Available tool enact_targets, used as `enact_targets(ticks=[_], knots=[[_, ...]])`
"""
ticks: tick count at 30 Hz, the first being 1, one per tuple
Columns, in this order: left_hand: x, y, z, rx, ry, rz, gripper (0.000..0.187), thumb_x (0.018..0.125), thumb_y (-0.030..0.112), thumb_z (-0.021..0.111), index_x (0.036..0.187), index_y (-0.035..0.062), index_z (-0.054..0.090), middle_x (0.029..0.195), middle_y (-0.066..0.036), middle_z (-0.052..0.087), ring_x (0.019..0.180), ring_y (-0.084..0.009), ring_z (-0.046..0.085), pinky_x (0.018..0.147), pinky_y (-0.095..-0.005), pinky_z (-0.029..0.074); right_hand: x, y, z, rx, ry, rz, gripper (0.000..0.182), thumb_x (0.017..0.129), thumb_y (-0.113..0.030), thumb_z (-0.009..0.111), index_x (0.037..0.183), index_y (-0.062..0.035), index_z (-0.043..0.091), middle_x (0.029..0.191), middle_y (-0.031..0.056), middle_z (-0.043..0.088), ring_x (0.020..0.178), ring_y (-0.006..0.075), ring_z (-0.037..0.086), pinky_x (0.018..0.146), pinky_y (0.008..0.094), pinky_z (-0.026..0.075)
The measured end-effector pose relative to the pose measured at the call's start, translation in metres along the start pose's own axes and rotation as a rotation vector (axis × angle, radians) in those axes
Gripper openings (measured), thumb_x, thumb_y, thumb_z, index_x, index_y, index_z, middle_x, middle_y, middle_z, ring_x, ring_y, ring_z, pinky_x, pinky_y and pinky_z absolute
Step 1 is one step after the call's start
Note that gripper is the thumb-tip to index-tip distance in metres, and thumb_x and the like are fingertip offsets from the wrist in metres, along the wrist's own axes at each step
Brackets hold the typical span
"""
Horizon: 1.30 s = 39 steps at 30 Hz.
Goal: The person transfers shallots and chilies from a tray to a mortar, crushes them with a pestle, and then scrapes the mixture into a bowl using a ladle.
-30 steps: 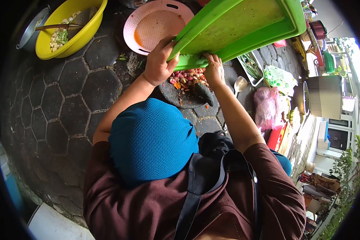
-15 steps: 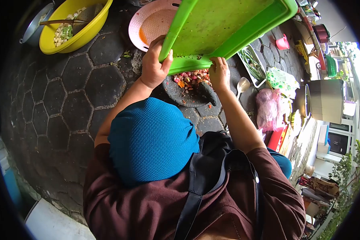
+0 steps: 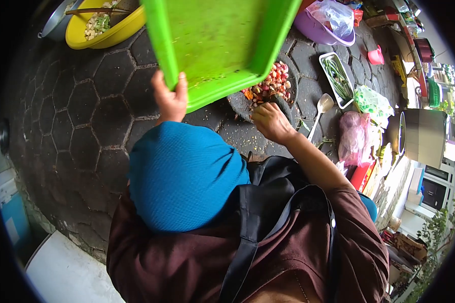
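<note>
My left hand [image 3: 170,97] grips the near left rim of a bright green plastic tray [image 3: 212,45], which is tilted up with small dark bits along its lower edge. Under the tray's right corner stands a dark stone mortar [image 3: 294,76], partly hidden by it. Chopped red shallots and bits of chilli [image 3: 274,85] fill the mortar. My right hand [image 3: 271,121] is off the tray, fingers curled together at the mortar's near edge. What they hold, if anything, is hidden. A dark stone pestle [image 3: 284,106] lies just beside those fingers.
A metal spoon [image 3: 324,104] and a white tray of long green vegetables [image 3: 338,76] lie to the right. Beyond are a purple basin [image 3: 316,28] and a pink plastic bag [image 3: 354,136]. A yellow basin [image 3: 78,35] of pale cubes stands upper left on dark paving [image 3: 81,116].
My right hand has let go of the tray and dropped to the mortar's near edge. The tray, held by my left hand, has shifted left, showing more of the shallots.
</note>
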State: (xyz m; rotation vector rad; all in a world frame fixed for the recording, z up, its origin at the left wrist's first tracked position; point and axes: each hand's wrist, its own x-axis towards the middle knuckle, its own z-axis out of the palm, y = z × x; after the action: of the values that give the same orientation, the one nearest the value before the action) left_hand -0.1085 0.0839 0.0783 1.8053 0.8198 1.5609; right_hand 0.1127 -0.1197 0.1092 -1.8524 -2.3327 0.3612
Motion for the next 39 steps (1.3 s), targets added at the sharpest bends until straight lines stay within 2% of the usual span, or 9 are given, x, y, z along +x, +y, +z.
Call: enact_targets(ticks=[1, 4, 9, 18, 22, 26, 32, 36, 39], knots=[[-0.002, -0.002, -0.013, -0.004, 0.034, -0.038, 0.047, 0.086, 0.008, 0.063, 0.123, -0.0013, 0.037, 0.103, -0.017, 0.057, 0.090, -0.0209, 0.058, 0.077, -0.0322, 0.047, -0.016, 0.002, 0.007, -0.055, 0.140, 0.006, 0.022, 0.072, -0.008, 0.058, 0.094, -0.0101, 0.062, 0.100, 0.0092, 0.056, 0.096, 0.0270, 0.052, 0.087, 0.0385, 0.041], [-0.016, -0.001, -0.058, 0.018, 0.139, -0.182, 0.047, 0.087, 0.005, 0.061, 0.125, 0.0000, 0.035, 0.108, -0.016, 0.056, 0.094, -0.0183, 0.056, 0.081, -0.0305, 0.046, -0.048, 0.027, 0.023, -0.183, 0.293, 0.615, 0.039, 0.075, -0.014, 0.063, 0.112, -0.0092, 0.055, 0.114, 0.0131, 0.051, 0.101, 0.0325, 0.051, 0.088, 0.0432, 0.040], [-0.057, -0.016, -0.119, 0.288, 0.389, -0.499, 0.058, 0.076, -0.005, 0.064, 0.126, 0.0016, 0.037, 0.115, -0.017, 0.050, 0.101, -0.0223, 0.051, 0.086, -0.0356, 0.044, -0.063, 0.052, 0.061, 0.115, 0.203, 0.974, 0.062, 0.083, -0.031, 0.063, 0.132, -0.0080, 0.033, 0.118, 0.0201, 0.047, 0.103, 0.0425, 0.053, 0.085, 0.0469, 0.046], [-0.148, -0.058, -0.128, 0.448, 0.220, -0.331, 0.054, 0.078, 0.006, 0.065, 0.126, 0.0072, 0.041, 0.118, -0.014, 0.051, 0.100, -0.0260, 0.054, 0.087, -0.0398, 0.045, -0.019, 0.056, 0.041, 0.004, 0.268, 0.807, 0.059, 0.086, -0.034, 0.057, 0.133, -0.0073, 0.034, 0.121, 0.0229, 0.050, 0.101, 0.0380, 0.057, 0.081, 0.0452, 0.048], [-0.170, -0.056, -0.118, 0.519, 0.128, -0.258, 0.053, 0.079, 0.007, 0.064, 0.127, 0.0077, 0.041, 0.119, -0.014, 0.051, 0.101, -0.0264, 0.054, 0.088, -0.0402, 0.045, 0.037, 0.028, 0.009, -0.002, -0.002, 0.928, 0.059, 0.088, -0.035, 0.055, 0.136, -0.0094, 0.032, 0.120, 0.0230, 0.049, 0.091, 0.0376, 0.062, 0.069, 0.0487, 0.053], [-0.187, -0.057, -0.097, 0.562, 0.039, -0.181, 0.052, 0.080, 0.008, 0.063, 0.127, 0.0082, 0.041, 0.119, -0.014, 0.052, 0.101, -0.0267, 0.054, 0.088, -0.0405, 0.045, 0.047, 0.062, 0.032, 0.060, -0.076, 0.868, 0.056, 0.084, -0.036, 0.059, 0.128, -0.0083, 0.040, 0.117, 0.0224, 0.053, 0.091, 0.0400, 0.062, 0.077, 0.0479, 0.050], [-0.222, -0.053, -0.071, 0.644, -0.089, -0.101, 0.050, 0.081, 0.010, 0.061, 0.128, 0.0089, 0.041, 0.119, -0.014, 0.052, 0.102, -0.0273, 0.055, 0.088, -0.0411, 0.045, 0.025, 0.064, -0.007, 0.131, 0.183, 0.695, 0.048, 0.084, -0.032, 0.059, 0.124, -0.0067, 0.047, 0.111, 0.0242, 0.055, 0.094, 0.0421, 0.059, 0.082, 0.0464, 0.047], [-0.238, -0.050, -0.052, 0.691, -0.191, -0.029, 0.049, 0.082, 0.011, 0.060, 0.128, 0.0094, 0.041, 0.119, -0.014, 0.052, 0.102, -0.0277, 0.055, 0.089, -0.0415, 0.045, 0.031, 0.031, 0.016, -0.003, -0.214, 0.962, 0.055, 0.085, -0.032, 0.059, 0.133, -0.0115, 0.040, 0.107, 0.0231, 0.055, 0.093, 0.0377, 0.061, 0.076, 0.0494, 0.051], [-0.241, -0.047, -0.036, 0.716, -0.259, 0.042, 0.048, 0.083, 0.011, 0.059, 0.128, 0.0097, 0.041, 0.119, -0.014, 0.052, 0.102, -0.0280, 0.055, 0.089, -0.0417, 0.045, 0.016, 0.055, 0.034, -0.008, -0.004, 0.765, 0.057, 0.083, -0.033, 0.060, 0.133, -0.0113, 0.041, 0.108, 0.0215, 0.059, 0.095, 0.0371, 0.061, 0.080, 0.0458, 0.050]])
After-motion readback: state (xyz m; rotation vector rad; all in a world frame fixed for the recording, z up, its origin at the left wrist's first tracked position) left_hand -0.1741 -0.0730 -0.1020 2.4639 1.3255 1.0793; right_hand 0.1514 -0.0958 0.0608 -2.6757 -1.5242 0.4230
